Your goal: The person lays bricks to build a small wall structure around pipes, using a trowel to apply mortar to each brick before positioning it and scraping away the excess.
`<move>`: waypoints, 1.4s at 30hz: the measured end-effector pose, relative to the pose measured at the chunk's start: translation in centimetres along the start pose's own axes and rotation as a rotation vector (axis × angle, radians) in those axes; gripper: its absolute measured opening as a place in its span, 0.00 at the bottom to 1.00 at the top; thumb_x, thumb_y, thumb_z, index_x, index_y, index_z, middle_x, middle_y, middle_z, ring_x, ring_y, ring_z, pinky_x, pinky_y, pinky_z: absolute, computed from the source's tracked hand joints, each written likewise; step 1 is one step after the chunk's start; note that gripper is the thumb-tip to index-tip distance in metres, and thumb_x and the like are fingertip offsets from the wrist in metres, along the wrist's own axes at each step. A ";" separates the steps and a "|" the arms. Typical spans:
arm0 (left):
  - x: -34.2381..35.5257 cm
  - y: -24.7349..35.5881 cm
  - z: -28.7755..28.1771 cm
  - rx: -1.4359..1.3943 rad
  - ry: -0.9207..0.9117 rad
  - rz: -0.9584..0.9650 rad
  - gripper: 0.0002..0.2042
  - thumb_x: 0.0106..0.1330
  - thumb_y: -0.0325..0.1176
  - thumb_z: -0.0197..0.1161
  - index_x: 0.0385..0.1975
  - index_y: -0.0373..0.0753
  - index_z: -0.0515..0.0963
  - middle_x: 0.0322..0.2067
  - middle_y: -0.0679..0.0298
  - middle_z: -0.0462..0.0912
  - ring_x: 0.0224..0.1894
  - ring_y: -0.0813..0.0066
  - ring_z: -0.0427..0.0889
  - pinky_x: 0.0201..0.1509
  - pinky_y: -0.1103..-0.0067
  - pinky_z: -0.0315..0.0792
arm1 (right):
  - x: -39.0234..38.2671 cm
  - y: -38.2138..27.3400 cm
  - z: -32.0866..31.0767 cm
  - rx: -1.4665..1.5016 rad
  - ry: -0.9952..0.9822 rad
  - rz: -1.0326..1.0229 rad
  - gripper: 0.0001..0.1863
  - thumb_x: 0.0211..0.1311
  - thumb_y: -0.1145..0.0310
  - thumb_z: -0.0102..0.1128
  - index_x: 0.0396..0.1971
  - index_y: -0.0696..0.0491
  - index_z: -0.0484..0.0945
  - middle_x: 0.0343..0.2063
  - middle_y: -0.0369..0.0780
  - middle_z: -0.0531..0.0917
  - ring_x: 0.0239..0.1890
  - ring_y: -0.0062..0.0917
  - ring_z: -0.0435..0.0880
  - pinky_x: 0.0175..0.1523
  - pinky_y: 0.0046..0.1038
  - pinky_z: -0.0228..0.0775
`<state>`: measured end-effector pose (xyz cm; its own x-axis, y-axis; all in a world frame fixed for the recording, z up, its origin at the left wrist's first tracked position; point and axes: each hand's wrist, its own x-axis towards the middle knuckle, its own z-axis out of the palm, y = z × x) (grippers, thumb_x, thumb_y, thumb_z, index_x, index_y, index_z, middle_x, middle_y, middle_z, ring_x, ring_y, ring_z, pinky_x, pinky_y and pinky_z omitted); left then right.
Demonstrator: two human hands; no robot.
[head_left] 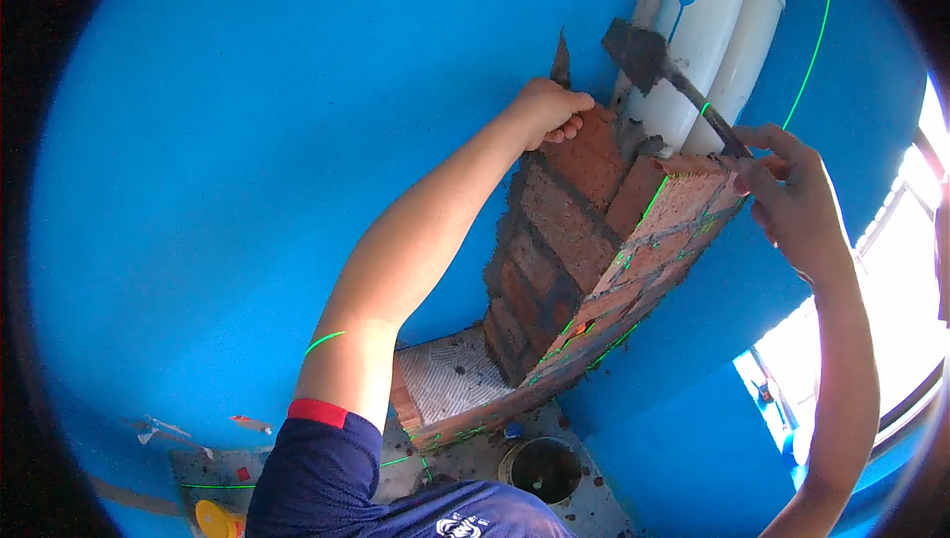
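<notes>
My left hand point(554, 114) is closed at the upper left corner of a red brick point(590, 164), thumb along the top edge and fingers curled over its face. That brick sits at the top of a brick pier point(564, 226) with grey mortar joints. Higher and to the right, my right hand point(792, 187) grips the handle of a trowel point(638, 53), whose squarish, mortar-caked blade is in front of the white pipes. Its handle crosses above the pier's top right end. Just beyond my left hand, a pointed dark grey patch point(561, 61) shows against the wall; what it is I cannot tell.
Two white vertical pipes point(708, 33) run behind the pier beside a blue wall point(247, 142). Green laser lines cross the brickwork and wall. Below are a low brick ledge point(455, 375), a bucket point(542, 469) and a yellow container point(216, 518). A bright opening lies right.
</notes>
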<state>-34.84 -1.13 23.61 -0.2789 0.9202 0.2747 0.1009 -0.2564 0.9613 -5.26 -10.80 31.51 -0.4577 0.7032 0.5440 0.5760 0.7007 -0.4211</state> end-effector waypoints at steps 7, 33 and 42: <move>0.0 -0.1 0.0 0.011 0.008 0.009 0.11 0.60 0.36 0.66 0.24 0.35 0.75 0.21 0.61 0.79 0.19 0.75 0.77 0.17 0.78 0.66 | -0.2 -1.1 -0.2 -0.053 -0.015 0.027 0.12 0.64 0.75 0.53 0.45 0.59 0.78 0.24 0.40 0.80 0.25 0.21 0.78 0.30 0.24 0.69; -4.9 -2.5 -4.1 -0.112 0.030 0.133 0.19 0.65 0.48 0.63 0.21 0.39 0.72 0.19 0.63 0.77 0.19 0.78 0.74 0.19 0.79 0.64 | -4.5 3.6 -3.2 0.107 0.181 -0.002 0.16 0.66 0.69 0.55 0.52 0.56 0.75 0.22 0.34 0.73 0.18 0.12 0.68 0.20 0.17 0.58; -20.0 -11.4 -6.2 -0.160 -0.118 -0.041 0.15 0.68 0.44 0.60 0.24 0.41 0.73 0.21 0.66 0.78 0.21 0.81 0.75 0.23 0.82 0.65 | -7.6 3.7 -7.0 -0.079 -0.015 0.242 0.12 0.64 0.67 0.57 0.38 0.60 0.81 0.20 0.31 0.70 0.17 0.11 0.62 0.20 0.18 0.51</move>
<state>-36.36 -18.50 7.30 -0.1651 0.9566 0.2400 -0.0640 -0.2532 0.9653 5.09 -14.36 30.89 -0.3097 0.8512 0.4237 0.7210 0.5007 -0.4789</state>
